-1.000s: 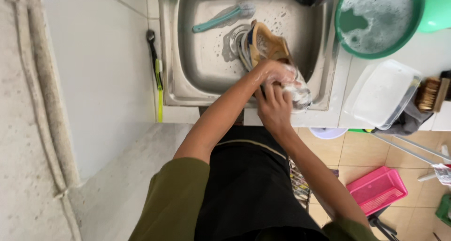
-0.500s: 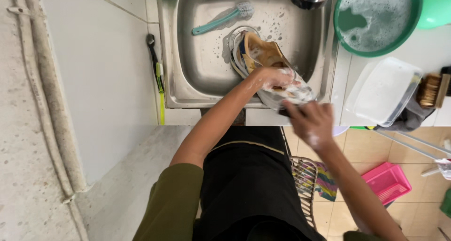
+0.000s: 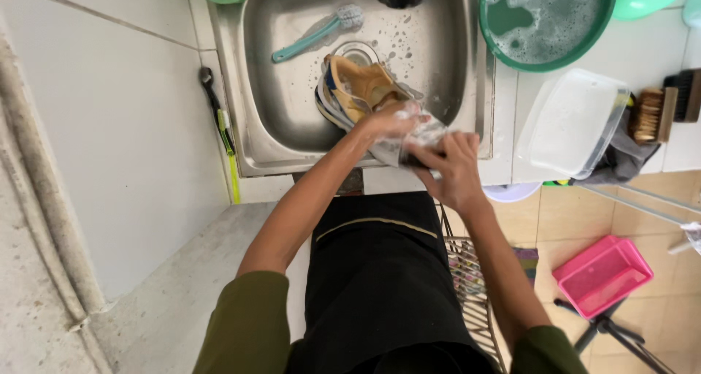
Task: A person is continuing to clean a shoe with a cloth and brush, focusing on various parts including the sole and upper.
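Over the front rim of the steel sink, both the left hand and right hand gripped a soapy grey-and-tan shoe, likely slippery, soft, best held at the sole.

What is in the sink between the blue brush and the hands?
In the head view, a tan shoe lies over the drain, between the brush and the left hand and right hand.
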